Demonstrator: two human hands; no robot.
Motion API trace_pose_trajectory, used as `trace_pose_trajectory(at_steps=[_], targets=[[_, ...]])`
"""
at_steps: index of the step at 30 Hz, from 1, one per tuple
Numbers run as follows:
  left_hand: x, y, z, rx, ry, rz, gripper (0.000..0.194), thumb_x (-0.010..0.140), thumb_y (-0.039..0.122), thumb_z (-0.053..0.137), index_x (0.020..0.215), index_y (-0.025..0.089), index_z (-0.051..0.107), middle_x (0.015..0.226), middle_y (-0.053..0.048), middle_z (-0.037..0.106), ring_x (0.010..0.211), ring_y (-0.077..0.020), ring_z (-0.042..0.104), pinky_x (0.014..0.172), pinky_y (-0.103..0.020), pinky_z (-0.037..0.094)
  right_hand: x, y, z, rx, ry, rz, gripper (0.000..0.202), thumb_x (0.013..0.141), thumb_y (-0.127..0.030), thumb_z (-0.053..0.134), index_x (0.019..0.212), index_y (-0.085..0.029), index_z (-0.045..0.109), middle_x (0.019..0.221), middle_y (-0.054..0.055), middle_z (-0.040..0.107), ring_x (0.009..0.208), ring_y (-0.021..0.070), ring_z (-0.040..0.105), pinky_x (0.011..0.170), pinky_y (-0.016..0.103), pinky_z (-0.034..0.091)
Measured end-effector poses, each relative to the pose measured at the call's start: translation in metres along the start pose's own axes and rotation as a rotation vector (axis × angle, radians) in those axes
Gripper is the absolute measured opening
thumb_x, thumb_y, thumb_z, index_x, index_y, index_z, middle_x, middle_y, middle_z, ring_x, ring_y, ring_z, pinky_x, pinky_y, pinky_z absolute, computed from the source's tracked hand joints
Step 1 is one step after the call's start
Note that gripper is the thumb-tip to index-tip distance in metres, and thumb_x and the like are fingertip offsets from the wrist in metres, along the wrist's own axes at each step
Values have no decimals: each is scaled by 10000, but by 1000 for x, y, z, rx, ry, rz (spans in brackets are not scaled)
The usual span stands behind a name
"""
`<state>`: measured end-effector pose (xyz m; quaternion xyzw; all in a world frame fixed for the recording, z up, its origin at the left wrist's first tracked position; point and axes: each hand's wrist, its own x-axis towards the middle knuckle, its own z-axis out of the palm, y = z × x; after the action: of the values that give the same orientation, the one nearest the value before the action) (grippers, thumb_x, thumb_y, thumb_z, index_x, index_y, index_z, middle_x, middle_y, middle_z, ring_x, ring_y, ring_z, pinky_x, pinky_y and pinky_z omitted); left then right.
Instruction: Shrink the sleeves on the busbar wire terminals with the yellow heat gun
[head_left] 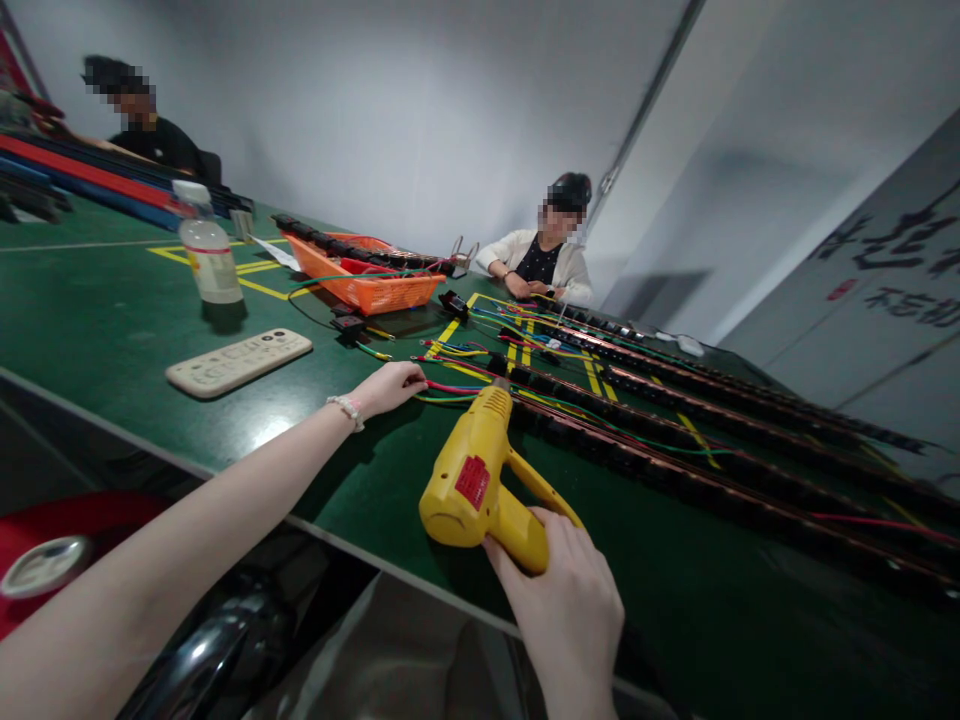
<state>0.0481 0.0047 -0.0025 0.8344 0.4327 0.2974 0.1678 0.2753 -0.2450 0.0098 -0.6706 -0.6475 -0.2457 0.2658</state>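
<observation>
At the near edge of a green table (675, 570), the person's right hand (566, 590) is wrapped round the handle of a yellow heat gun (461, 475), fingers and palm closed on it with no gap to be seen. The gun is held above the table, its nozzle pointing toward the far side, close to the coloured wires (454, 388). To its left, the left hand (391, 388) reaches in over the edge and pinches those red, blue and green wires, thumb and fingertips drawn together; exactly how many it has hold of, one cannot tell. A beaded bracelet (346, 412) circles the left wrist.

Right of the heat gun, long dark strips (637, 455) with copper-coloured lines run side by side toward the right, loose wires lying along them and yellow tape (592, 375) showing between some. On the left lies a pale phone (240, 363), with an upright bottle (210, 262) beyond it. Farther off, between the bottle and the strips, sits an orange basket (397, 293), a dark bar (337, 240) lying across its top. At the far side a co-worker in a white jacket (574, 275) sits with both hands together; another, in a black shirt (161, 145), is at the far left behind red and blue lengths (90, 170).
</observation>
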Motion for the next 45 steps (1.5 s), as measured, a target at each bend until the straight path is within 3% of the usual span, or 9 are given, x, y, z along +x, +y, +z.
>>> trace_pose_trajectory(at_steps=[9, 21, 33, 39, 45], targets=[[3, -8, 2, 8, -53, 62, 275, 856, 307, 388, 883, 135, 601, 882, -71, 624, 790, -162, 564, 731, -258, 436, -3, -6, 3, -52, 15, -24, 457, 798, -623, 509, 900, -178, 535, 777, 21, 549, 726, 166, 482, 696, 287, 319], [5, -14, 4, -17, -56, 87, 310, 854, 362, 384, 876, 143, 603, 890, -65, 628, 799, -164, 562, 747, -263, 433, -6, -45, -3, 37, -11, -58, 413, 787, -570, 560, 890, -176, 494, 765, 15, 514, 739, 172, 467, 700, 290, 299], [6, -20, 5, -44, -75, 57, 304, 814, 377, 418, 865, 136, 596, 867, -65, 638, 784, -168, 565, 711, -260, 423, -6, -79, 5, 165, -45, -35, 431, 812, -601, 490, 892, -177, 501, 766, 33, 505, 740, 188, 462, 699, 323, 319], [9, -33, 10, -39, -81, 64, 303, 783, 398, 449, 854, 135, 581, 823, -48, 622, 759, -173, 546, 681, -263, 404, -6, -81, 8, 201, -40, -50, 439, 746, -575, 596, 907, -177, 507, 761, 16, 502, 730, 184, 458, 695, 321, 332], [7, -30, 7, -29, -83, 65, 295, 771, 389, 450, 841, 136, 585, 803, -42, 624, 747, -168, 542, 674, -256, 403, -3, -76, 3, 258, -66, -46, 377, 688, -426, 667, 935, -181, 522, 799, 1, 531, 758, 173, 476, 721, 311, 342]])
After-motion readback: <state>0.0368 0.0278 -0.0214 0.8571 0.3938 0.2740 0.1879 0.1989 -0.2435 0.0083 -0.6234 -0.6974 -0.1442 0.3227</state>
